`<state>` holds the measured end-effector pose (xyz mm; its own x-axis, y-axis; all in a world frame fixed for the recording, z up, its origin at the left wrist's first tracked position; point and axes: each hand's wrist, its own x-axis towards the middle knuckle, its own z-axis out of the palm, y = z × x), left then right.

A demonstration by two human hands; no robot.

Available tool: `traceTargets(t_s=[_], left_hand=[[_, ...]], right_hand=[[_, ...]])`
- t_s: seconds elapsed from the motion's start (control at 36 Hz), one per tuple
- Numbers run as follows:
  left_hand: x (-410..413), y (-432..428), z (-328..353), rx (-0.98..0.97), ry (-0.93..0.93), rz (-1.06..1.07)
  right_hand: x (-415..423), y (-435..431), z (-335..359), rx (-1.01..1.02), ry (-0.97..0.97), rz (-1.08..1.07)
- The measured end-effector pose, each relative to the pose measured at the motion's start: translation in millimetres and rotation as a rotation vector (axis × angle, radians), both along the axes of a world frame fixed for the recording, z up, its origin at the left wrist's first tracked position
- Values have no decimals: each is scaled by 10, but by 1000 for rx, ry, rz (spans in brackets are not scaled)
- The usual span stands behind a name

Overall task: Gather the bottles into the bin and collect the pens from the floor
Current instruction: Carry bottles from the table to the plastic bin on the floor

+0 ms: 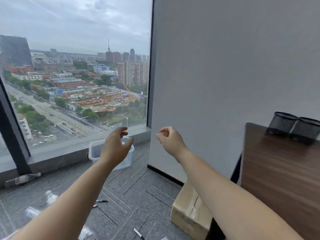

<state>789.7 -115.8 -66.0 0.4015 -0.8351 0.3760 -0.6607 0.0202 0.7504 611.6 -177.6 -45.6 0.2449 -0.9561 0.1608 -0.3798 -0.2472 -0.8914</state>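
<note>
Grey carpet-tile floor (pixel 131 193) holds scattered black pens (pixel 102 201); left hand (pixel 116 146) and right hand (pixel 170 141) hover empty, fingers loosely curled, before a clear plastic bin (pixel 94 150).

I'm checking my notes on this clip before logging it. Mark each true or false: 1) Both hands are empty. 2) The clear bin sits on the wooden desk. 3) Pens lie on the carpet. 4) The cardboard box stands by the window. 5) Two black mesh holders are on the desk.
1) True: the left hand and right hand hold nothing.
2) False: the clear bin is on the floor by the window.
3) True: one pen and another pen lie on the carpet.
4) False: the cardboard box sits beside the wooden desk.
5) True: the black mesh holders stand on the desk.
</note>
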Motion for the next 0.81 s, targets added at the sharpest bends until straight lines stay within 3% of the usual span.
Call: traceTargets(t_s=[0.28,0.53,0.81], left_hand=[[-1934,692,257,-54,40,-246],[-3726,786,488,-86,-48,-542],[-5507,414,489,55,-251,-797]], right_hand=[[-1999,1200,362,-178,192,-171],[-4022,1841,430,-156,255,-568],[-5526,1893,292,-64,360,-829]])
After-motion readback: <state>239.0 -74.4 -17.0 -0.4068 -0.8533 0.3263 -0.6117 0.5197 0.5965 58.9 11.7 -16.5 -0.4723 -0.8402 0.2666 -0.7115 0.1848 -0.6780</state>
